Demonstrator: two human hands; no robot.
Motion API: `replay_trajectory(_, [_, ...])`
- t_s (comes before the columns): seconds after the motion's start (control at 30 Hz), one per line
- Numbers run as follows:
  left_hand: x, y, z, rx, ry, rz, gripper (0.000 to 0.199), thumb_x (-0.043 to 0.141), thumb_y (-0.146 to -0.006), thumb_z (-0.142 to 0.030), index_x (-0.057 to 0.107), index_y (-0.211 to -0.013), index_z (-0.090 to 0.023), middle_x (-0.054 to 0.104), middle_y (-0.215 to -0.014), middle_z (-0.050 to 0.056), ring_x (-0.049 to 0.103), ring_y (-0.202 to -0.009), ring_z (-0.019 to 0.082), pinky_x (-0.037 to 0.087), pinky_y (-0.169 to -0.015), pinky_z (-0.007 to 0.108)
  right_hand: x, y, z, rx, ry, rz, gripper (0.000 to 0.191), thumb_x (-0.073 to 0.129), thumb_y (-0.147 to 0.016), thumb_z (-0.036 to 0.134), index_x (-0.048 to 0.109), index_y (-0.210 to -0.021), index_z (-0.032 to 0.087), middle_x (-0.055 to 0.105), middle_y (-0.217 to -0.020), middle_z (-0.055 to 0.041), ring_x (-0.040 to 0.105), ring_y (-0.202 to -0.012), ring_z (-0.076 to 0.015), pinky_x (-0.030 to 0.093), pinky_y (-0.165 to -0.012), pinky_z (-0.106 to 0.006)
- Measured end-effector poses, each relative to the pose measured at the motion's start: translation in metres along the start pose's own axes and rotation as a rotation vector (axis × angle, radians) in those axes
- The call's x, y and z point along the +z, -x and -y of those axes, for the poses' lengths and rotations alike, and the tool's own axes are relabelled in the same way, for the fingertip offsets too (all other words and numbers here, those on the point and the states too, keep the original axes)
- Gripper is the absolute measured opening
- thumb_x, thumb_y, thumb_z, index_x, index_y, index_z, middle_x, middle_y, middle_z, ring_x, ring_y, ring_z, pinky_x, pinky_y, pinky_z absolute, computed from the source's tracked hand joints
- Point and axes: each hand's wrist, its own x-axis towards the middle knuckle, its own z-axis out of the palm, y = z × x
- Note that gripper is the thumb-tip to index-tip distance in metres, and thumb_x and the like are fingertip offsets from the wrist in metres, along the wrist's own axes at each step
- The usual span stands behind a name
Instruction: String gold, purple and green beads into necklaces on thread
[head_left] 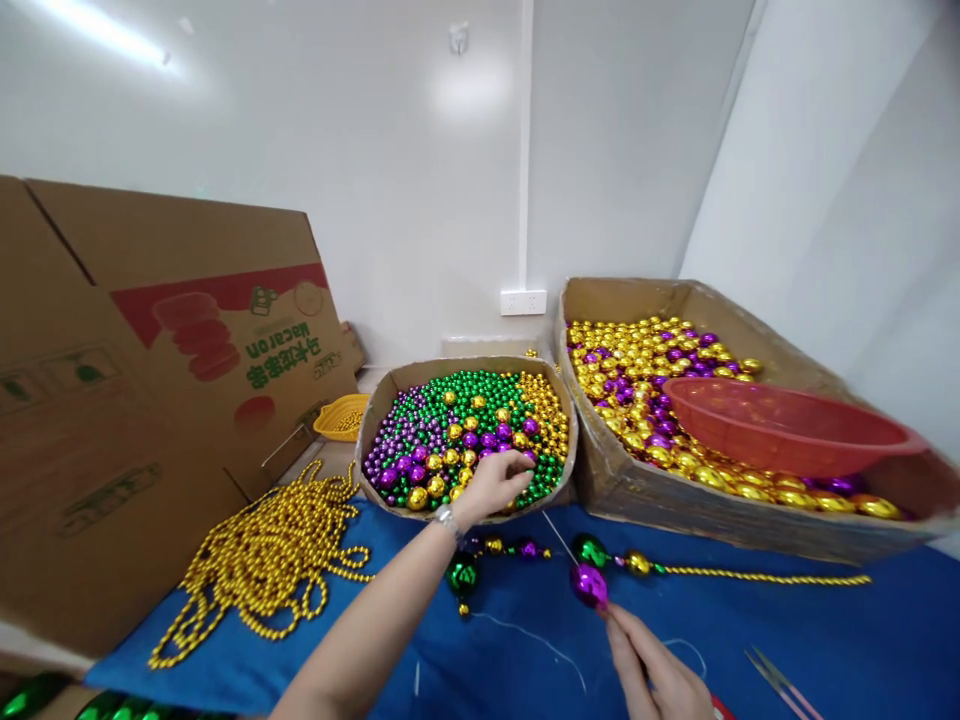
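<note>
My left hand [501, 484], with a bracelet at the wrist, reaches over a small cardboard box [364, 462] of loose beads. Its fingers are closed in a pinch at the green beads [546, 482] on the right side; what is between them is hidden. Low in the view, my right hand [651, 668] pinches a large shiny purple bead [589, 585] at its lower end. A thin needle [559, 536] sticks up out of that bead. Just behind lies a strand with a large green bead [589, 549], a gold bead [637, 563] and a twisted gold cord [765, 576].
A larger box [675, 515] of gold and purple beads, with a red basket [795, 425] on them, stands right. A heap of gold bead chains [277, 555] lies left, beside a big carton [172, 400] and a yellow basket [341, 417]. Tweezers [784, 685] lie on the blue cloth [840, 630].
</note>
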Motion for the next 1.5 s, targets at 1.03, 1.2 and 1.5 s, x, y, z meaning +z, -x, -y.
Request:
replay_trajectory(1.03, [-0.010,0.019,-0.002,-0.030,-0.171,-0.202,0.027,0.052,-0.087,-0.029,0.063,-0.109,-0.018,0.063,-0.104,0.011,0.056,-0.097,0.023,0.044,-0.085,0.034,0.003,0.005,-0.009,0.000,0.095,0.044,0.034,0.040,-0.095,0.036,0.069,-0.100,0.018,0.075,-0.088,-0.0053,0.072,-0.075,-0.0181,0.057,-0.063,-0.018])
replay_trajectory(1.2, [0.002,-0.018,0.009,-0.115,-0.358,-0.121,0.013,0.064,-0.073,-0.014,0.067,-0.086,-0.014,0.060,-0.098,0.017,0.048,-0.107,0.036,0.040,-0.086,0.050,0.004,0.006,-0.012,0.018,0.117,0.084,0.035,0.039,-0.094,0.035,0.068,-0.101,0.018,0.074,-0.090,-0.0060,0.072,-0.078,-0.0187,0.057,-0.067,-0.019])
replay_trajectory(1.5, [-0.004,0.008,-0.002,-0.125,-0.008,-0.181,0.029,0.047,-0.089,-0.032,0.057,-0.111,-0.018,0.061,-0.102,0.010,0.060,-0.092,0.022,0.049,-0.081,0.036,0.006,0.010,-0.009,0.087,0.080,0.096,0.036,0.040,-0.093,0.037,0.070,-0.102,0.018,0.074,-0.094,-0.0069,0.071,-0.082,-0.0209,0.057,-0.070,-0.023])
